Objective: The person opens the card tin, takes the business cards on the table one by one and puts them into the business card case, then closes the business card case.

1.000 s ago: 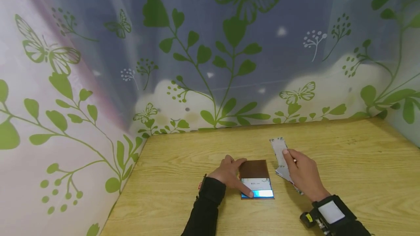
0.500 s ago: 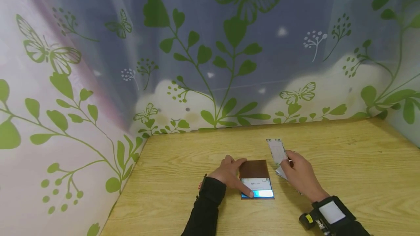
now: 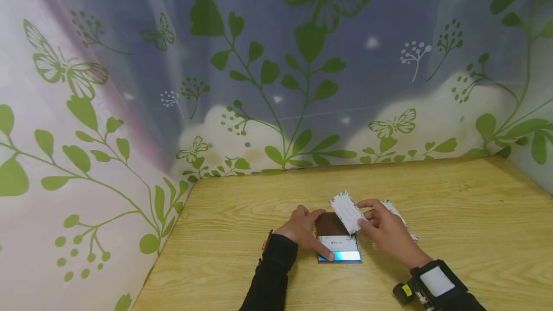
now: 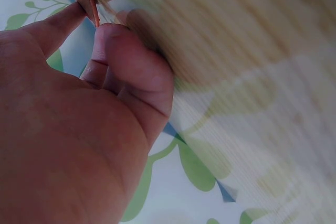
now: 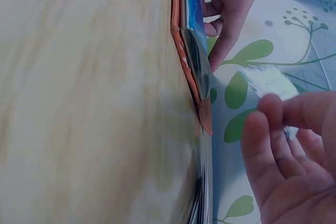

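Observation:
My left hand [image 3: 300, 227] spans the left edge of a flat brown card holder [image 3: 328, 224]. Its thumb presses on the lower part, and its index finger touches the upper left corner. A white printed card and a shiny blue strip show in that lower part. My right hand [image 3: 386, 227] pinches a white card [image 3: 347, 211] with a leafy border, tilted over the holder's upper right. The right wrist view shows this card [image 5: 273, 82] blurred beyond the fingertips. Partly hidden behind the right hand, more leafy-edged cards [image 3: 395, 210] lie on the table.
The wood-grain table [image 3: 242, 200] carries the holder and cards. A cloth curtain [image 3: 259, 61] printed with leaves and butterflies stands along the back and sides. The right wrist view shows the edge of a card stack [image 5: 198, 208] near the holder.
My right hand has turned and brought one card leftward from the other cards, over the holder. Those others now lie behind the hand. My left hand has stayed in place.

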Action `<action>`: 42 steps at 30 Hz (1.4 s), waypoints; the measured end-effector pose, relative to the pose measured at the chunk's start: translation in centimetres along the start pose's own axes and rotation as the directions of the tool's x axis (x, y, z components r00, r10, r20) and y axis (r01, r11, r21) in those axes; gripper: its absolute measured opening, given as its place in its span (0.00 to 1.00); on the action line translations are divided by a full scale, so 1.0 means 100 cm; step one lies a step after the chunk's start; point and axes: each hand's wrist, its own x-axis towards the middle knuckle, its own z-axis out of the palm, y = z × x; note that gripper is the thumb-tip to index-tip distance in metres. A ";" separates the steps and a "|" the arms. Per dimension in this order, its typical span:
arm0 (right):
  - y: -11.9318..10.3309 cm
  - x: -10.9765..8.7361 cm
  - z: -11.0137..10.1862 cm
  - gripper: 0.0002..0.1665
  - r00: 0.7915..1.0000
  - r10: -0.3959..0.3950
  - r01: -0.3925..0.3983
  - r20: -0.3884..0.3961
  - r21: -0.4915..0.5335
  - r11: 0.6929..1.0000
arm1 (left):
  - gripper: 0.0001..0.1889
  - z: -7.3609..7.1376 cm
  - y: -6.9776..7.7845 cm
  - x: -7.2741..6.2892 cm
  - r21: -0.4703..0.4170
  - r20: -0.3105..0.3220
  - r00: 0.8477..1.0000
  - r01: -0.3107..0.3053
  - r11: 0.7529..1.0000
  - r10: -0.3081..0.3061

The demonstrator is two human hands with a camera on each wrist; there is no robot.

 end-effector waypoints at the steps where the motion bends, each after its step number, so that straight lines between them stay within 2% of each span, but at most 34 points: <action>1: 0.001 0.000 0.001 0.22 1.000 0.004 -0.004 0.016 0.006 1.000 | 0.60 0.000 0.000 0.000 0.003 0.000 1.000 0.002 1.000 -0.002; 5: 0.001 0.001 0.003 0.21 0.998 0.024 -0.026 0.065 0.027 0.999 | 0.60 0.000 0.000 -0.001 -0.001 -0.003 1.000 0.004 1.000 -0.004; 10: 0.003 0.002 0.005 0.20 0.993 0.050 -0.050 0.103 -0.002 0.999 | 0.61 0.000 0.001 -0.001 0.020 -0.009 1.000 0.008 1.000 -0.008; 18: 0.005 0.000 0.003 0.19 0.985 0.023 -0.025 0.170 0.011 1.000 | 0.60 -0.001 0.002 -0.001 0.016 -0.001 1.000 0.005 1.000 -0.005; 29: 0.007 0.001 0.002 0.18 0.964 0.002 0.013 0.264 -0.057 0.998 | 0.60 0.001 0.000 0.000 0.013 -0.004 1.000 0.002 1.000 -0.002; 42: 0.004 0.001 0.002 0.16 0.964 -0.009 0.045 0.267 -0.131 0.990 | 0.61 0.000 0.001 -0.001 -0.004 -0.007 1.000 0.009 1.000 -0.009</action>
